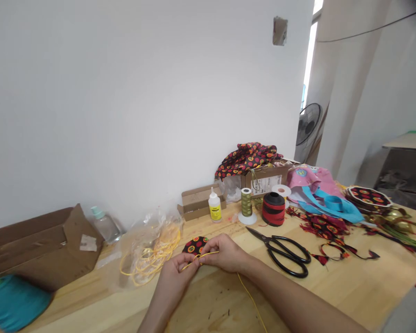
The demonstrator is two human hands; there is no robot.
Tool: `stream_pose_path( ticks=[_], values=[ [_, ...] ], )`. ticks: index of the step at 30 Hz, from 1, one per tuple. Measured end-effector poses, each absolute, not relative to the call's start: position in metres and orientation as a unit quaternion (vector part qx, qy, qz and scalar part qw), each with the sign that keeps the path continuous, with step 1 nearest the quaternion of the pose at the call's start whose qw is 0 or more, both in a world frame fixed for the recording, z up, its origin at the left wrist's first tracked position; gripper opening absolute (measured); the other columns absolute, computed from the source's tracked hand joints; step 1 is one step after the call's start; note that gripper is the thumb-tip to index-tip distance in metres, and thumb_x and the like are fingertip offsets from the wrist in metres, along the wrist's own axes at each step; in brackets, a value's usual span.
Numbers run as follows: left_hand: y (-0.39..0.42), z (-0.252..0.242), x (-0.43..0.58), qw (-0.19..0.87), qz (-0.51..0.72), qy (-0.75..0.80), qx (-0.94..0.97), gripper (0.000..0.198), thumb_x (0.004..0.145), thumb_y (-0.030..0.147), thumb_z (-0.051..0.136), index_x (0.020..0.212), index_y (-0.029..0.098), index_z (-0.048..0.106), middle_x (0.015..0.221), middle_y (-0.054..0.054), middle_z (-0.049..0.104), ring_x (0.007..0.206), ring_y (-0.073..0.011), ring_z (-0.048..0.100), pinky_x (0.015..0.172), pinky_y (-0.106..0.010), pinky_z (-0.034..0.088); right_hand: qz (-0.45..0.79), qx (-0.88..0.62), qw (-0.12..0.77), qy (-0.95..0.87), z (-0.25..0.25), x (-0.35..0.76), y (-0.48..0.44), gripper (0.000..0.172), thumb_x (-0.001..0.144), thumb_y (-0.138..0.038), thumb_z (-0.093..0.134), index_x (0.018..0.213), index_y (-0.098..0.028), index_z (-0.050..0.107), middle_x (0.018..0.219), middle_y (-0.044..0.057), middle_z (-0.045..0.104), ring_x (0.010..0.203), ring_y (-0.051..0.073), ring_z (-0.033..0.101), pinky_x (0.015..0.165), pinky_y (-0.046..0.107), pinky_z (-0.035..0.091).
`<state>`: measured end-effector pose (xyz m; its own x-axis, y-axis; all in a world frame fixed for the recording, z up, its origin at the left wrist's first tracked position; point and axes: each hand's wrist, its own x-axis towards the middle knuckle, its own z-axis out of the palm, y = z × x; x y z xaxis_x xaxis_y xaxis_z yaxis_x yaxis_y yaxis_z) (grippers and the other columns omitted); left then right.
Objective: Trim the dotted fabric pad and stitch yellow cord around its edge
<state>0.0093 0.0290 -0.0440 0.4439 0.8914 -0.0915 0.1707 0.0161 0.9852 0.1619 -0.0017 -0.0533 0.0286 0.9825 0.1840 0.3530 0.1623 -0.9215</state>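
My left hand (pixel 178 270) and my right hand (pixel 222 253) meet over the wooden table (pixel 333 286), fingers pinched together on a thin yellow cord (pixel 247 291). The cord runs between the two hands and trails back toward me along my right forearm. Just behind my fingers lies a small round piece of black fabric with red and orange dots (pixel 195 244), touching or nearly touching my fingertips. A loose coil of the same yellow cord (pixel 152 256) lies to the left, partly in a clear plastic bag.
Black scissors (pixel 284 252) lie right of my hands. Behind stand a glue bottle (pixel 214 207), a green thread spool (pixel 246 203), a red and black spool (pixel 273 209) and a cardboard box with patterned fabric (pixel 260 178). Ribbons and scraps crowd the right; a folded carton (pixel 38 245) sits left.
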Motion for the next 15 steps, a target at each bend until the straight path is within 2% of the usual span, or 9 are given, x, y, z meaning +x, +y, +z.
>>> stream_pose_path(
  ticks=[3,8,15],
  values=[
    [0.0276,-0.0425,0.0101,0.581,0.307,0.426,0.622,0.026,0.053,0.037,0.069,0.060,0.013,0.060,0.048,0.002,0.059,0.043,-0.0100,0.048,0.044,-0.017,0.034,0.331,-0.555,0.455,-0.613,-0.0553,0.1627,-0.0008,0.025,0.056,-0.037,0.065,0.067,-0.014,0.069,0.050,-0.002,0.056,0.046,0.008,0.041,0.042,0.018,0.028],
    [0.0282,-0.0436,0.0102,0.577,0.303,0.418,0.633,0.025,0.056,0.037,0.067,0.062,0.013,0.061,0.049,0.002,0.059,0.044,-0.0093,0.048,0.044,-0.016,0.033,0.306,-0.550,0.486,-0.607,-0.0538,0.1641,-0.0002,0.018,0.065,-0.031,0.059,0.064,-0.016,0.069,0.059,0.000,0.064,0.056,0.011,0.052,0.050,0.019,0.036],
    [0.0275,-0.0428,0.0108,0.581,0.310,0.434,0.614,0.027,0.052,0.036,0.068,0.060,0.012,0.060,0.047,0.002,0.059,0.040,-0.0074,0.045,0.041,-0.015,0.030,0.283,-0.565,0.535,-0.561,-0.0522,0.1662,0.0025,0.021,0.067,-0.032,0.058,0.065,-0.014,0.068,0.060,0.002,0.065,0.054,0.012,0.054,0.050,0.020,0.039]
  ],
)
